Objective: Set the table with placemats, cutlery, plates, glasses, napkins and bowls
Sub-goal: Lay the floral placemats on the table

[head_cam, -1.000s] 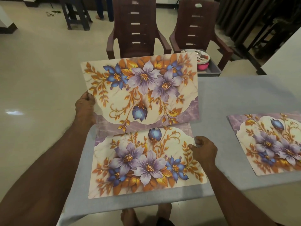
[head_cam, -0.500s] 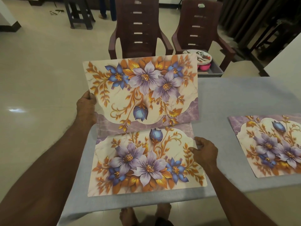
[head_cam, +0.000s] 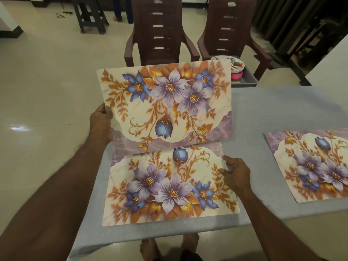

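Grey cloth: a plain grey tablecloth [head_cam: 263,110] covered the table, and my bare feet showed under its near edge.
Near placemat: a flowered placemat [head_cam: 169,187] lay flat at the near left corner of the table, its purple band on the far side.
Raised placemat: a second flowered placemat [head_cam: 165,102] (same pattern, turned the other way round) was lifted and tilted above the far part of the near one, its lower edge overlapping that mat's purple band.
Left hand: my left hand [head_cam: 100,119] held the raised placemat by its left edge, thumb on the printed face and fingers curled behind it.
Right hand: my right hand [head_cam: 236,172] rested at the right edge of the near placemat, fingers loosely bent, their tips touching the edge; I could not tell whether they pinched it.
Third placemat: another flowered placemat [head_cam: 310,166] lay flat on the right side of the table, well apart from the other two.
Chairs: two dark brown plastic chairs [head_cam: 160,34] stood beyond the table.
Tray: a grey tray [head_cam: 248,80] on the right chair's seat held plates [head_cam: 235,63] and a pink bowl [head_cam: 237,75].
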